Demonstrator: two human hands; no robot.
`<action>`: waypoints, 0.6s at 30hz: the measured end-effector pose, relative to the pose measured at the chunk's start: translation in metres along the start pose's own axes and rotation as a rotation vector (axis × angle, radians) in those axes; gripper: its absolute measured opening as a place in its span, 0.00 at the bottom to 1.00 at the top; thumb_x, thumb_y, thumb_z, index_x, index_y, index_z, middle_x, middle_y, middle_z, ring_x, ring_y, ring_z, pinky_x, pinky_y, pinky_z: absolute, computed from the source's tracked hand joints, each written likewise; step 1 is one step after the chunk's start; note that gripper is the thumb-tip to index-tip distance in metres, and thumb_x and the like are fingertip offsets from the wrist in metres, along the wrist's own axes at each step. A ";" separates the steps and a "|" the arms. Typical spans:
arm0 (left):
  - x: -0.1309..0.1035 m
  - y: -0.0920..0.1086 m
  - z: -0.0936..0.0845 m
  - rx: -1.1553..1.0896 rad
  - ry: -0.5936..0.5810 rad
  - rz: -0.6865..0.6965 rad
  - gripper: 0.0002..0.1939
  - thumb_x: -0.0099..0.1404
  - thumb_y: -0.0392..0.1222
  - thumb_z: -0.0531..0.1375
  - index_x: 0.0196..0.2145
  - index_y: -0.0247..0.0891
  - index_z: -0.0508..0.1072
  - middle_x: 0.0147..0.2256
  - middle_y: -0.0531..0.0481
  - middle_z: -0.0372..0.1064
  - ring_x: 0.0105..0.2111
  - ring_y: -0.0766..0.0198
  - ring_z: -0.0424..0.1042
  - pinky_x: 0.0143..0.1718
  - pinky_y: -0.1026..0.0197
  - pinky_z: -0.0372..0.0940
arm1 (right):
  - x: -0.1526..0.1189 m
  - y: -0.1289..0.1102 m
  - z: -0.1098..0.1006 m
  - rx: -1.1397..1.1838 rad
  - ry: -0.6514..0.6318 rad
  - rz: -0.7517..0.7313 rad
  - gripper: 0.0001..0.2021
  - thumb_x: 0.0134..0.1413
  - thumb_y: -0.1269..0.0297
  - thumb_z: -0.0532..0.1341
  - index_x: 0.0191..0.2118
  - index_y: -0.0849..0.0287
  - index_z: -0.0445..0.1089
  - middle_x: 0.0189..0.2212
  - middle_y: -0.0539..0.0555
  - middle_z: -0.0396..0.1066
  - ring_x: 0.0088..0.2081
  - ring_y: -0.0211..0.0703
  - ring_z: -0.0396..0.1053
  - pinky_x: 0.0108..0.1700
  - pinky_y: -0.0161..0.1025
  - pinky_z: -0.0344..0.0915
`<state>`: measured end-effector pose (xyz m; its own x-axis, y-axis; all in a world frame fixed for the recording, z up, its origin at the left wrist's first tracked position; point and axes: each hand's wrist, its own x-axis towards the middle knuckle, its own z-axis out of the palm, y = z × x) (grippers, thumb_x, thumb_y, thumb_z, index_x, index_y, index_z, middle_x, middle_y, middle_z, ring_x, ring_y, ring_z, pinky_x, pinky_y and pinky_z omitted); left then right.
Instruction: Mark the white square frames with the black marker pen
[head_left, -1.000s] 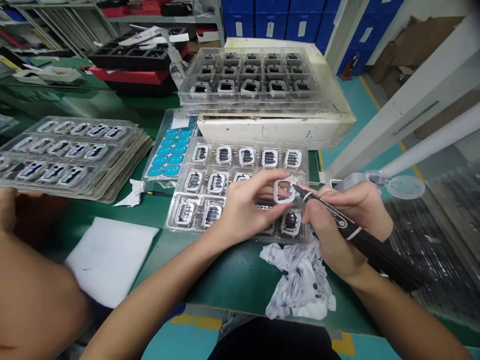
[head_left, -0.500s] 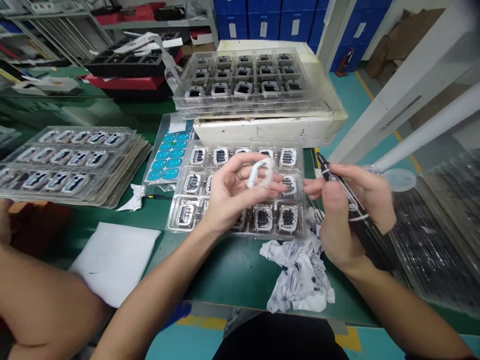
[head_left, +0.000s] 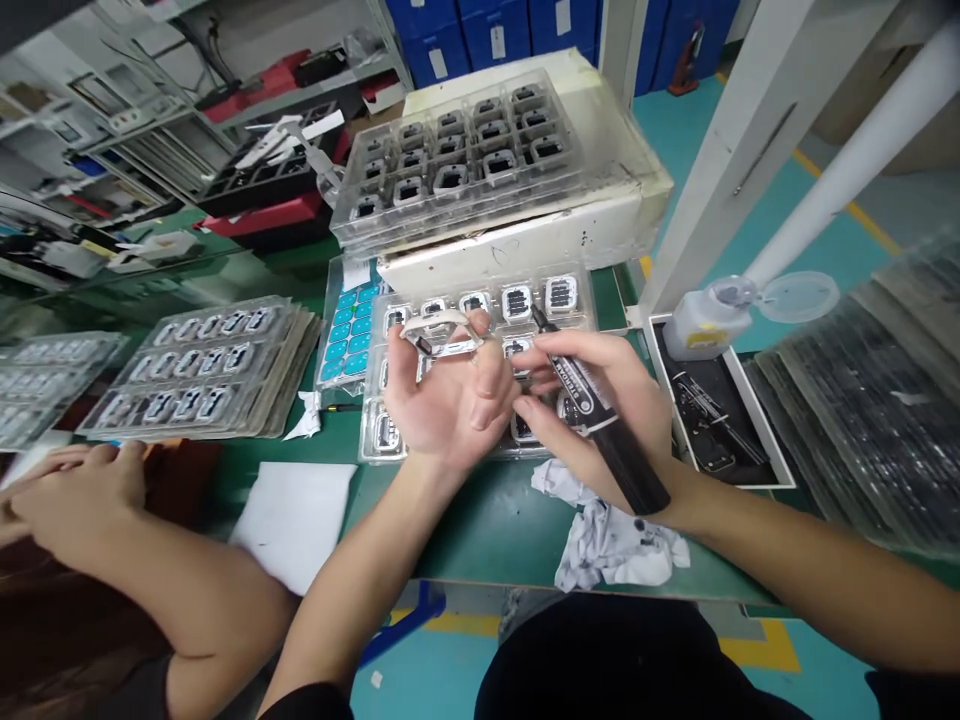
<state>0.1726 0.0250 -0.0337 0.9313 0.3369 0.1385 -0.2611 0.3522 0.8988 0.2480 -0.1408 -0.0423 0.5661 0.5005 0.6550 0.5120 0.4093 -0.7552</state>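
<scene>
The left hand (head_left: 442, 400) is palm up, and its fingertips pinch a small white frame (head_left: 442, 330) just above a clear tray (head_left: 480, 300) of little parts. The right hand (head_left: 592, 410) sits at 3 o'clock from it, fingers wrapped tight around a black marker (head_left: 600, 415) whose tip points to 11 o'clock. A crumpled rag (head_left: 615, 540) lies at 6 o'clock. Another person's hand (head_left: 82, 490) rests far off at 9 o'clock
</scene>
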 end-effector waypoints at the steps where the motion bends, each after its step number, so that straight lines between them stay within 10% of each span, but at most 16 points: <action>1: 0.000 -0.001 0.002 0.020 0.006 0.000 0.41 0.71 0.84 0.46 0.53 0.42 0.68 0.24 0.57 0.56 0.16 0.71 0.46 0.21 0.61 0.58 | -0.002 0.001 0.001 -0.001 0.003 -0.012 0.23 0.70 0.71 0.71 0.65 0.51 0.69 0.57 0.52 0.75 0.55 0.46 0.78 0.55 0.44 0.82; 18: 0.004 -0.004 0.010 -0.009 0.054 0.137 0.33 0.73 0.77 0.53 0.54 0.46 0.69 0.49 0.42 0.75 0.28 0.62 0.76 0.21 0.67 0.60 | 0.012 -0.011 -0.008 -0.012 0.111 0.064 0.16 0.72 0.69 0.68 0.60 0.52 0.71 0.48 0.54 0.76 0.50 0.51 0.78 0.47 0.46 0.82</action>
<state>0.1796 0.0166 -0.0326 0.8716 0.4291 0.2371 -0.3878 0.3074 0.8690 0.2539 -0.1454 -0.0261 0.6654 0.4377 0.6047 0.4798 0.3697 -0.7956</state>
